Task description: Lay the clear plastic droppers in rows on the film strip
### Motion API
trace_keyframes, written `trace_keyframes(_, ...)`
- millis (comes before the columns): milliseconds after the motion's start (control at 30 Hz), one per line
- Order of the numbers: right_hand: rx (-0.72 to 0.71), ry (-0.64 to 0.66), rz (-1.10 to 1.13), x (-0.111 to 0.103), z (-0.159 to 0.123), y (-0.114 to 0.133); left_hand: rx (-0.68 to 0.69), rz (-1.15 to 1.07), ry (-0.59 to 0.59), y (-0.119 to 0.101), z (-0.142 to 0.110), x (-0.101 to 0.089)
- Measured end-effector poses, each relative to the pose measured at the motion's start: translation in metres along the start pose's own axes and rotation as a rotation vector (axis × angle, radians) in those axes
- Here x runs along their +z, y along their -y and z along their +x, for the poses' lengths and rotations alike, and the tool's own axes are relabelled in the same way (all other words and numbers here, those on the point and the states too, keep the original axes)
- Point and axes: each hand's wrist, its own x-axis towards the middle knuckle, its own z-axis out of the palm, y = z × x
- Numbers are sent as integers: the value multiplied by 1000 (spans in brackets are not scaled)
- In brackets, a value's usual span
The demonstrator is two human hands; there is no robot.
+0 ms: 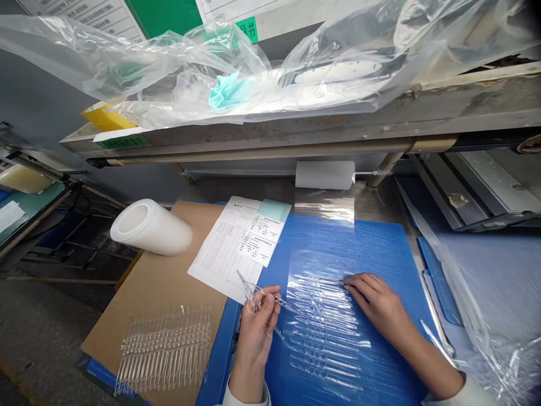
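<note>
Blue mat [382,254] below; left hand [257,322] holds clear plastic pieces [249,293]

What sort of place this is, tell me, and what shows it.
Likely a factory packing area: clear plastic pieces lie in a row on film running from a roll, with a printed form alongside.

At lower centre, slender clear plastic rods [325,325] look glossy; at lower left, brown cardboard sheet [152,285] looks matt.

White roll [177,234], clear pieces [167,344] on brown cardboard [169,282]
</note>
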Motion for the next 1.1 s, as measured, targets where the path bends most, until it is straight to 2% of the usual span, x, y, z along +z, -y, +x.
trace_keyframes(433,-12,5,-22,2,0,1,22,-40,-14,1,0,10)
trace_keyframes(733,-88,-8,-23,5,-1,-6,15,-8,-43,1,-6,23)
trace_keyframes(833,-134,-25,-50,-4,3,8,13,5,-39,2,-8,29)
trace_keyframes(967,-207,-67,9,-24,9,43,7,24,-30,7,-12,41)
trace_keyframes(1100,-239,-27,98,-34,12,62,-7,55,-8,15,-15,51)
